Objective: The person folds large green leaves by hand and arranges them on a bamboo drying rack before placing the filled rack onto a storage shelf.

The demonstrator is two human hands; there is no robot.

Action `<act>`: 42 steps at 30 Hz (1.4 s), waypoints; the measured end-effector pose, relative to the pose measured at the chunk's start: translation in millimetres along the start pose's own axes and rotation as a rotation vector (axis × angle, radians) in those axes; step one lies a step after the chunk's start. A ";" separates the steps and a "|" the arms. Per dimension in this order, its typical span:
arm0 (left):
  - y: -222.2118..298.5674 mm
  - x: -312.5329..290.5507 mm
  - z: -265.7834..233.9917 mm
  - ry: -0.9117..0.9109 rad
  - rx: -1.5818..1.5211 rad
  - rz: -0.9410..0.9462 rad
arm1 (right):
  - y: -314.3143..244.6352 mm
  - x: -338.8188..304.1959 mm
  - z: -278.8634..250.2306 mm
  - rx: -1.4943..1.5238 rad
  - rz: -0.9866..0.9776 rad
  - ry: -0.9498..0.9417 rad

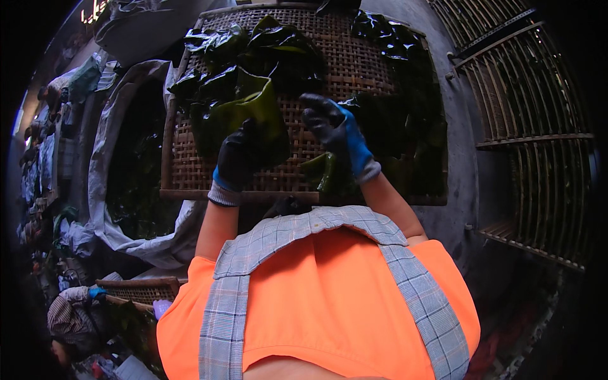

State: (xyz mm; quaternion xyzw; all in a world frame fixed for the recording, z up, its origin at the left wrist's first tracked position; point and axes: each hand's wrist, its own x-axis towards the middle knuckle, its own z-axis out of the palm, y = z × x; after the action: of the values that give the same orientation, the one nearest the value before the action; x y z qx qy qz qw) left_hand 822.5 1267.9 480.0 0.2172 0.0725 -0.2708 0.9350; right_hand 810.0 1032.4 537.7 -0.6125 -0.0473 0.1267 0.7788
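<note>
The gloved left hand [238, 155] has its fingers clamped on the lower part of a broad green leaf [256, 107], which stands up just beyond the fingertips over a woven tray [354, 60], with glossy dark leaves [282, 54] lying farther beyond them. To the right of that grip, the gloved right hand [342, 130] hangs over the tray, its fingers loosely curled and the thumb apart from them, with more flat wet leaves [415, 142] to their right; well left of both hands' fingers sits a pale sack [100, 168] holding dark greenery.
</note>
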 end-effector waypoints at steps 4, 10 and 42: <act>-13.2 18.5 -54.5 -0.126 -0.272 -0.116 | 8.7 -2.6 -4.8 0.055 -0.081 -0.162; -37.1 2.2 6.6 -0.184 -0.211 -0.203 | 46.9 -13.8 -14.2 0.460 0.026 -0.203; -70.2 90.2 -7.2 0.611 1.630 0.622 | 25.9 -7.6 -100.6 -1.121 0.382 0.654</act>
State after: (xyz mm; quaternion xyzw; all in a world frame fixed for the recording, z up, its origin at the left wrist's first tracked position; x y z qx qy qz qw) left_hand 860.7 1174.9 425.0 0.8798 0.0413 0.0941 0.4641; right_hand 822.0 941.3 488.6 -0.9283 0.2415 0.0266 0.2816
